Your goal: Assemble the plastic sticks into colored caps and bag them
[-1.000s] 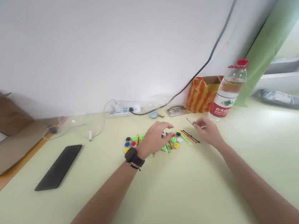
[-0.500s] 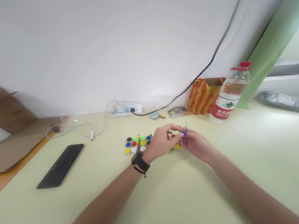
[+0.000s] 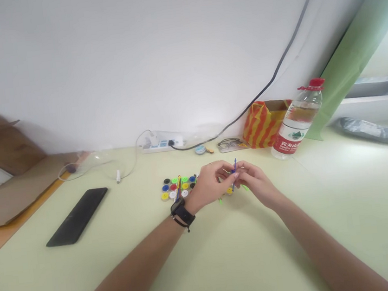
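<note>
My left hand (image 3: pixel 214 182), with a black watch (image 3: pixel 182 212) on its wrist, pinches a thin blue strip (image 3: pixel 235 163) between thumb and fingers. On the strip's other side, my right hand (image 3: pixel 256 182) closes its fingertips on it too. The strip stands nearly upright, one end above the fingers and the other below. Beneath and left of the hands lie several small round pieces with coloured tops (image 3: pixel 185 185) in rows, partly covered by my left hand. A bundle of thin coloured strips (image 3: pixel 178 187) rests across them. Bits of green show under my hands.
A black flat slab (image 3: pixel 78 217) lies at left, near an open cardboard box (image 3: pixel 12 152). Along the wall are a power strip (image 3: pixel 164 143) with cables, glasses (image 3: pixel 230 143), a striped bag (image 3: pixel 260 124) and a water bottle (image 3: pixel 296 124). A grey packet (image 3: pixel 374 130) lies far right.
The blue strip has shifted slightly left and now stands straighter. My right hand has turned and moved its fingertips closer to my left hand's.
</note>
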Available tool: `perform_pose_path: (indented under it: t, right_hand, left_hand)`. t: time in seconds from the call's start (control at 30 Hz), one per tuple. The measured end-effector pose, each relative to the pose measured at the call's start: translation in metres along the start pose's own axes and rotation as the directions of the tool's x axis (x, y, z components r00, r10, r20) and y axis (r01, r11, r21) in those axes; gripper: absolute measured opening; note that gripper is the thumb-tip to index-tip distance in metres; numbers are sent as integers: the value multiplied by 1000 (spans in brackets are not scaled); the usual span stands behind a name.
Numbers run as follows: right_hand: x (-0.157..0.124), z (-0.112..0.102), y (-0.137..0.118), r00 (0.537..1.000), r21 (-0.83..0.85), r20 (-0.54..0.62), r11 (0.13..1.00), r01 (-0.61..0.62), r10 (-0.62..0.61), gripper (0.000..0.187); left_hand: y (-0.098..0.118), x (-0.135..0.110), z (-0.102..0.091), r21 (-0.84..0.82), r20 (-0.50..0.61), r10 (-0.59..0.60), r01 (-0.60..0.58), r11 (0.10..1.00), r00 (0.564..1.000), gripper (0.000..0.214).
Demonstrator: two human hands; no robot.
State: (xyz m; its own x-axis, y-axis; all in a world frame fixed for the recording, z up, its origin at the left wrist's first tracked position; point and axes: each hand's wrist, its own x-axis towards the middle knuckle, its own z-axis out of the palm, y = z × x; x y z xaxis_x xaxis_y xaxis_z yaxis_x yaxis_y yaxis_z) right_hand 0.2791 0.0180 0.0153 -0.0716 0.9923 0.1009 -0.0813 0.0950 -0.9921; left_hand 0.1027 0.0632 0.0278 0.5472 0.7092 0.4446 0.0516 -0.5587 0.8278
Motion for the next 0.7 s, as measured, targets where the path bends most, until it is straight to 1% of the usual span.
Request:
perform_pose_path:
  t: [0.07, 0.13, 0.2, 0.23, 0.3, 0.33, 0.4, 0.47, 0.57, 0.63, 0.7]
  right_hand:
    - [-1, 0, -3, 999, -46, 36, 999, 1, 1, 13]
    - [-1, -2, -3, 999, -122, 39, 992, 3, 2, 11]
    - [0, -8, -2, 1000, -241, -18, 971, 8, -13, 9]
    - [1, -14, 0, 997, -319, -65, 948, 10, -32, 13]
    - [5, -28, 5, 982, -503, -162, 865, 4, -99, 27]
    - [8, -37, 9, 971, -599, -198, 801, -11, -134, 33]
    - [12, -52, 17, 960, -726, -220, 686, -45, -171, 41]
    - [15, -63, 26, 970, -788, -180, 615, -43, -163, 44]
    - [16, -69, 38, 988, -819, -64, 573, 29, -141, 46]
    - [16, -68, 43, 990, -818, -3, 570, 79, -141, 45]
    - [17, -68, 45, 988, -835, 17, 540, 100, -156, 40]
  left_hand:
    - [1, -1, 0, -10, 24, -6, 6, 1000, 1000, 12]
    - [3, -1, 1, -4, 47, -12, 12, 1000, 999, 8]
    - [4, -3, 3, 10, 52, -17, 16, 1000, 999, 7]
    - [4, -4, 4, 18, 52, -18, 17, 1000, 998, 6]
    - [4, -6, 9, 44, 79, -4, 0, 999, 997, 8]
    - [3, -8, 13, 73, 109, 15, -23, 997, 994, 11]
    - [-2, -13, 20, 170, 191, 55, -88, 981, 980, 9]
    - [-8, -18, 26, 294, 274, 68, -151, 944, 959, 7]
    - [-18, -24, 31, 415, 364, 80, -238, 878, 928, 10]
    - [-21, -25, 32, 469, 390, 107, -298, 832, 914, 14]
    - [-22, -25, 31, 513, 388, 121, -323, 795, 914, 19]
